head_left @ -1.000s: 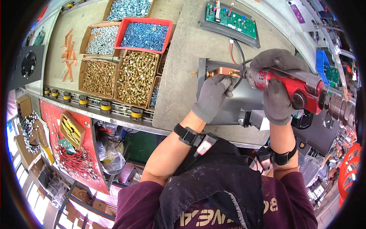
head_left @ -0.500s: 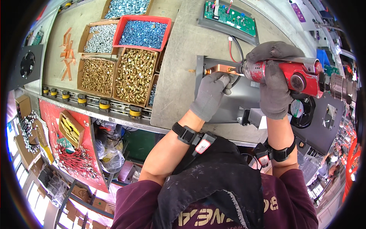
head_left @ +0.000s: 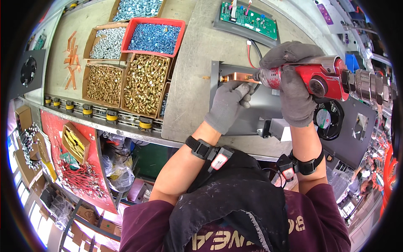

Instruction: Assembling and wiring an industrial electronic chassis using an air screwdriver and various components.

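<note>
My left hand (head_left: 228, 103), in a grey knit glove, has its fingers closed at the lower edge of a bent copper strip (head_left: 238, 76). The strip lies across the left part of a dark grey metal panel (head_left: 260, 111), with a brass-coloured screw at its left end. My right hand (head_left: 296, 98), gloved too, is wrapped around a red power driver (head_left: 317, 86). The driver lies sideways, its nose pointing left and its tip meeting the strip's right end. My glove and the driver hide part of the panel.
Left of the panel stand cardboard boxes of brass-coloured screws (head_left: 145, 86) and a red bin (head_left: 183, 38) of bluish fasteners. More copper strips (head_left: 72, 61) lie further left. A green circuit board (head_left: 249, 21) sits beyond the panel; a black fan (head_left: 329, 119) is at right.
The view has shifted slightly, so the bench and boxes sit a little further left. Both hands keep their hold, and the driver's tip stays at the copper strip.
</note>
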A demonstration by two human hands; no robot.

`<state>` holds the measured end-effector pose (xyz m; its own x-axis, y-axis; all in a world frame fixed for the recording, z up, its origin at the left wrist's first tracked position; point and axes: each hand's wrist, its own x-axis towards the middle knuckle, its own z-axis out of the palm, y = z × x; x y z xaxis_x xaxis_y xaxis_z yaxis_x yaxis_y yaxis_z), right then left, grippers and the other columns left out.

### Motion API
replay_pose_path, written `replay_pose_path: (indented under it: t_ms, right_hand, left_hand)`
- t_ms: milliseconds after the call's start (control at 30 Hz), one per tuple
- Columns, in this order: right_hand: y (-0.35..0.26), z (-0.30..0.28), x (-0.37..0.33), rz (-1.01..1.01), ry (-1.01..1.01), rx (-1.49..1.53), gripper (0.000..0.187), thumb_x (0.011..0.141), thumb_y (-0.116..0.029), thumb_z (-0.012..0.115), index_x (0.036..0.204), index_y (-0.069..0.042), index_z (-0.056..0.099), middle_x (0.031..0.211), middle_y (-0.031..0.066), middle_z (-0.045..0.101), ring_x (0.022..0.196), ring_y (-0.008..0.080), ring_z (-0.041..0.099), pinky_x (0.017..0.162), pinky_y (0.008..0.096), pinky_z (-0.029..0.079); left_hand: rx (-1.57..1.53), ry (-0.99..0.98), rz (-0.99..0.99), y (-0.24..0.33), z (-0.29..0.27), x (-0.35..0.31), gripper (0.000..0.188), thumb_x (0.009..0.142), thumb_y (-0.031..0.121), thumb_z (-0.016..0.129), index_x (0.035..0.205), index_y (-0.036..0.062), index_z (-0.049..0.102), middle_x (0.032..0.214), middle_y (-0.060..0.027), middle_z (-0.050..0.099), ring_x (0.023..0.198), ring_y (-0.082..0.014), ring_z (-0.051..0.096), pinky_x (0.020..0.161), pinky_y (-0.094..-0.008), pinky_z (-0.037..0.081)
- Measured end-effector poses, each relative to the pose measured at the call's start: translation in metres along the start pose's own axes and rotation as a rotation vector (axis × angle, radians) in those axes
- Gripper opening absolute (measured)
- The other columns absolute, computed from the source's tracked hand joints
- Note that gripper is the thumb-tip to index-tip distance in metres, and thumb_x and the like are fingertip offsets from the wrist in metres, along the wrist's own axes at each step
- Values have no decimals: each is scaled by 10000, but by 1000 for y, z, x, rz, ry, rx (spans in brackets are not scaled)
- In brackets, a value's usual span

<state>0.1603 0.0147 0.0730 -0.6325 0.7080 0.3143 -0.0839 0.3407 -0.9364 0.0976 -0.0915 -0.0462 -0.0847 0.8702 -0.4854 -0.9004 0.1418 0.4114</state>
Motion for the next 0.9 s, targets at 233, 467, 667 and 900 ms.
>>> replay_pose_path:
  t_ms: [233,467,667,900]
  right_hand:
    - [-4,-4,3,118,31,151,239,763,19,634,961,-46,517,792,59,634,691,104,595,631,250,517]
    - [-15,-12,-10,84,200,6,282,805,-133,607,1033,-29,479,874,191,594,791,283,602,710,409,512]
    - [-7,-22,-20,45,235,85,356,788,-203,644,1059,-19,506,918,202,609,804,290,614,745,418,514]
    - [-5,-24,-26,-19,146,144,327,793,-44,589,1094,-15,464,1008,162,591,888,249,614,833,394,507]
  left_hand:
    - [-187,125,-69,-9,6,7,236,925,83,466,1083,-86,512,911,-105,588,692,-131,538,600,-229,452]
    - [-437,99,-168,-17,6,30,127,906,56,445,975,-6,531,763,-76,555,573,-119,503,485,-222,448]
    - [-382,157,-180,-16,20,35,111,895,4,366,938,18,468,737,-54,476,564,-97,420,469,-225,364]
    - [-608,160,-255,-29,20,43,71,878,26,428,902,57,487,686,-32,459,521,-96,418,424,-219,350]
